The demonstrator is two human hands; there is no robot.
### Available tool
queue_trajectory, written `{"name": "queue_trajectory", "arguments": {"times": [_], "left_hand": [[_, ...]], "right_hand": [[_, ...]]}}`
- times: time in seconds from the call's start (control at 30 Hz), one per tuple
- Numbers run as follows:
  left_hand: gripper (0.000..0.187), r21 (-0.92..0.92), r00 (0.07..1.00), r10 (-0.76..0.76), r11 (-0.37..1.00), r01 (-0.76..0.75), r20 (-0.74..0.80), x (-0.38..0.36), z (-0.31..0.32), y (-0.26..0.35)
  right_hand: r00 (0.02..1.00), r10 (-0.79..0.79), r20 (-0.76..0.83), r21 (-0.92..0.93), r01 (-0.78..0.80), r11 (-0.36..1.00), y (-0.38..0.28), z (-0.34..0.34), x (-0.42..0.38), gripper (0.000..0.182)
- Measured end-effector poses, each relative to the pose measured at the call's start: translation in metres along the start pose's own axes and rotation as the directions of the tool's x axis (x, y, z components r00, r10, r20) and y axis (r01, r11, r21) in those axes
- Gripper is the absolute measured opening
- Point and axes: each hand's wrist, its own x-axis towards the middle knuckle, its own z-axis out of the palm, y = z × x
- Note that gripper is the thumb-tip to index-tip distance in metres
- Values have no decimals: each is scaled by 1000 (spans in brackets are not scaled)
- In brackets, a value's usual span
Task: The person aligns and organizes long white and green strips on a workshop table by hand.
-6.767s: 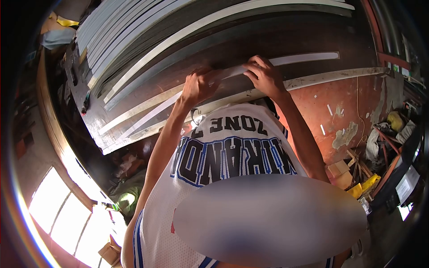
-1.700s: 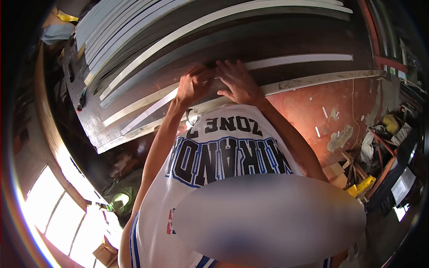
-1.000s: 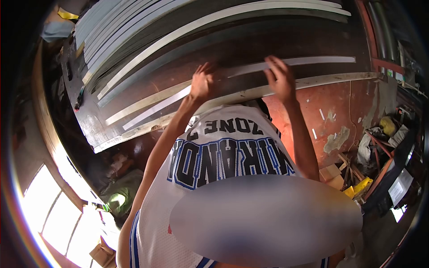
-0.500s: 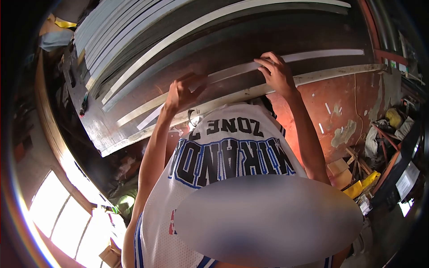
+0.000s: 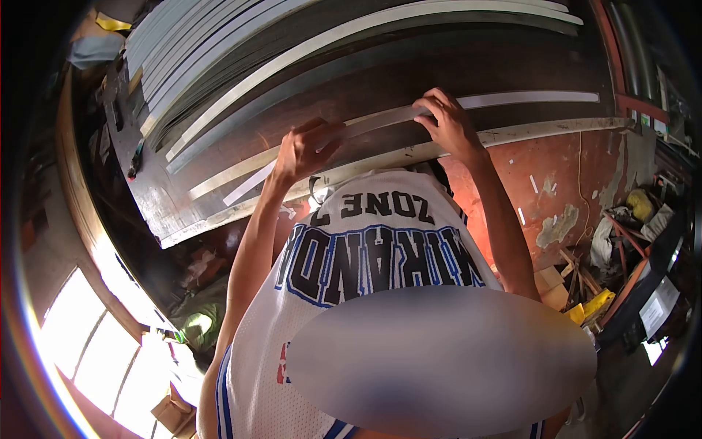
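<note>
A long, thin pale strip (image 5: 384,123) runs across the dark tabletop and through both hands. My left hand (image 5: 303,150) is closed on it left of centre, fingers curled over it and thumb below. My right hand (image 5: 447,124) pinches it farther right, between thumb and fingertips. To the right of that hand, the strip's end reaches toward the table's right side. Its left end shows below my left wrist. A beige strip (image 5: 234,175) lies just behind, partly hidden by my left hand.
Many long pale strips (image 5: 212,51) are stacked at the back left of the dark table (image 5: 512,69). One white strip (image 5: 292,55) lies in front of them. A small tool (image 5: 136,157) sits on the left edge. Wood scraps and a yellow object (image 5: 598,304) are at lower right.
My left hand's fingers have closed in around the strip and the strip's left part has shifted slightly. My right hand stays nearly in place, a little higher. The view has shifted slightly.
</note>
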Motion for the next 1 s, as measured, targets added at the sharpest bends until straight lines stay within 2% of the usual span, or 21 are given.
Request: {"name": "queue_trajectory", "arguments": {"times": [0.3,0.47,0.53,0.77,1.0], "left_hand": [[29,32,1000,-5,999,5,13,-2,2,-5],[29,48,1000,-11,999,11,5,0,2,-4],[27,59,1000,25,998,-25,-14,1,2,-4],[27,41,1000,-7,999,7,9,0,1,-2],[25,84,997,72,994,-70,-14,0,4,-6]], "right_hand": [[999,-36,38,5,36,999,5,1,1,26],[996,-84,-16,-44,83,996,5,2,1,27],[997,-74,-6,-36,74,997,6,2,2,27],[999,-46,24,-17,46,999,9,4,3,26],[998,-62,12,-19,62,998,8,5,4,26]]}}
